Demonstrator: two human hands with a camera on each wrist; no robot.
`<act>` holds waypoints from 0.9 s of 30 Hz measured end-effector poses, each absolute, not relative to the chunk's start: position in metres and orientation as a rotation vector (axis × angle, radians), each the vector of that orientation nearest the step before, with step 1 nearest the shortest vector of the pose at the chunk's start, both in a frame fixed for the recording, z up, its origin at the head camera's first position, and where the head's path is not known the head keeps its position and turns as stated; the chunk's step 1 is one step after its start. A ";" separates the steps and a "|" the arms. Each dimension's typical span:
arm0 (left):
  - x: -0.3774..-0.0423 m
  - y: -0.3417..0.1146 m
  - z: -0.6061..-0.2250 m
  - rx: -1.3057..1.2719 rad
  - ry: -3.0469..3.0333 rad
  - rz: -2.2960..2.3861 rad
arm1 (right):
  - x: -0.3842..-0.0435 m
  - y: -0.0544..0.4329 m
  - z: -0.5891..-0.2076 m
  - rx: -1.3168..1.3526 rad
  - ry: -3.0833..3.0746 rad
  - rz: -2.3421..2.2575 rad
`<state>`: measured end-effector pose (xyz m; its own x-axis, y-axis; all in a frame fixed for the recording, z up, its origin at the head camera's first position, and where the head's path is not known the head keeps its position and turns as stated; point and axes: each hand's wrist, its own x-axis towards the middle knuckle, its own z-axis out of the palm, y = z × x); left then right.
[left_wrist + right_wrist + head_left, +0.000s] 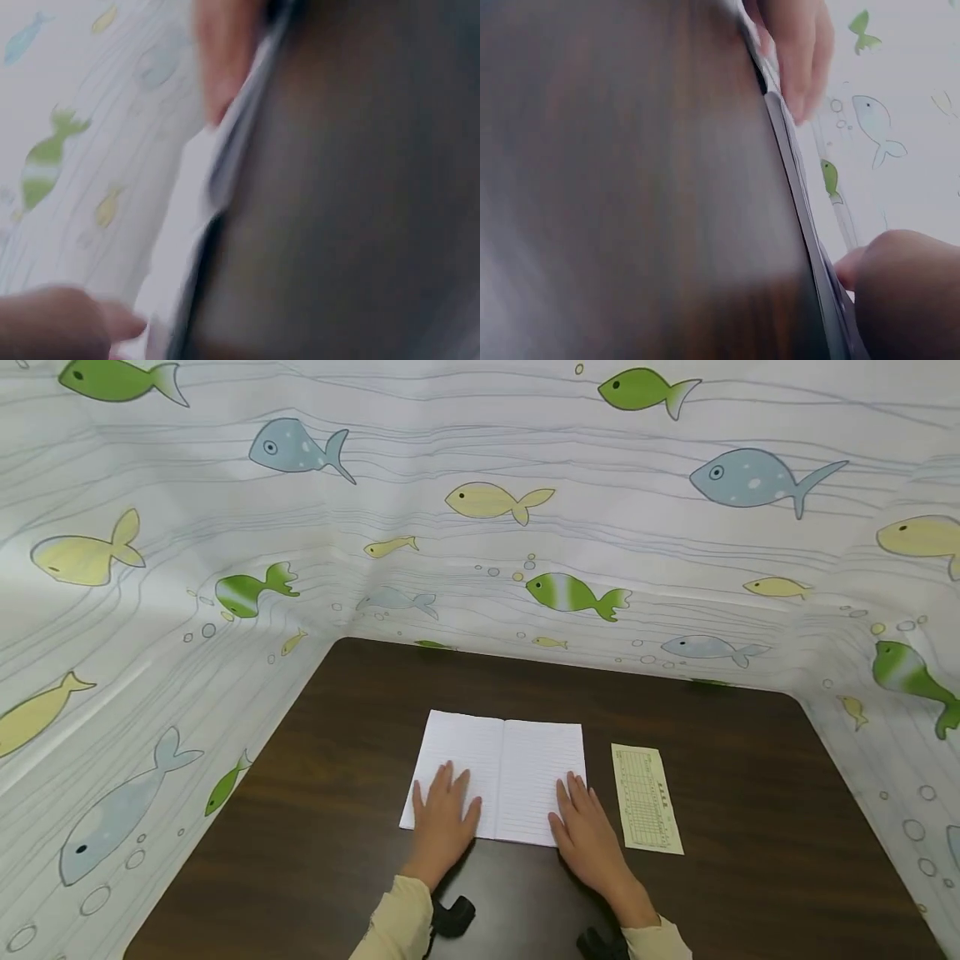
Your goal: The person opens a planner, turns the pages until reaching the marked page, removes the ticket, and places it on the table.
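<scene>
An open notebook (517, 768) with ruled white pages lies on the dark brown table. My left hand (442, 822) rests on the lower part of its left page, fingers spread. On the right page, near the outer edge, my right hand (591, 842) rests with straight fingers pointing away from me. Both wrist views catch the notebook's edge from low down, with fingers against the white pages (171, 232); the left one is blurred. Just right of my right hand lies a pale yellow printed slip (647, 802) with a table of lines on it.
The dark wooden tabletop (765, 793) has rounded far corners. White fabric (420, 427) printed with green, blue and yellow fish rises behind it and on both sides. Black wrist-worn pieces (453, 917) show under the forearms, beside the cream sleeves (397, 922).
</scene>
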<state>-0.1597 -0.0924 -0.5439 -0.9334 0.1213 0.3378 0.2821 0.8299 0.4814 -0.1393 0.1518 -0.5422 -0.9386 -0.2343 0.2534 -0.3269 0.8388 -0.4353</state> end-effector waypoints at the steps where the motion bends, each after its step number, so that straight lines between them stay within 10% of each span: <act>1: -0.161 -0.097 -0.542 -0.220 -2.708 -0.817 | -0.138 0.152 -0.543 0.418 -2.824 0.724; 19: -0.172 -0.146 -0.504 0.397 -2.462 -1.652 | -0.127 0.144 -0.547 0.268 -2.675 0.891; 27: -0.174 -0.146 -0.497 0.048 -2.323 -1.999 | -0.125 0.142 -0.547 0.231 -2.645 0.992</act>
<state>-0.1737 -0.1464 -0.4974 -0.9966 -0.0737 0.0373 0.0259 0.1497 0.9884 -0.1250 0.1416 -0.5469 -0.9403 -0.0430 0.3377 -0.2545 0.7478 -0.6133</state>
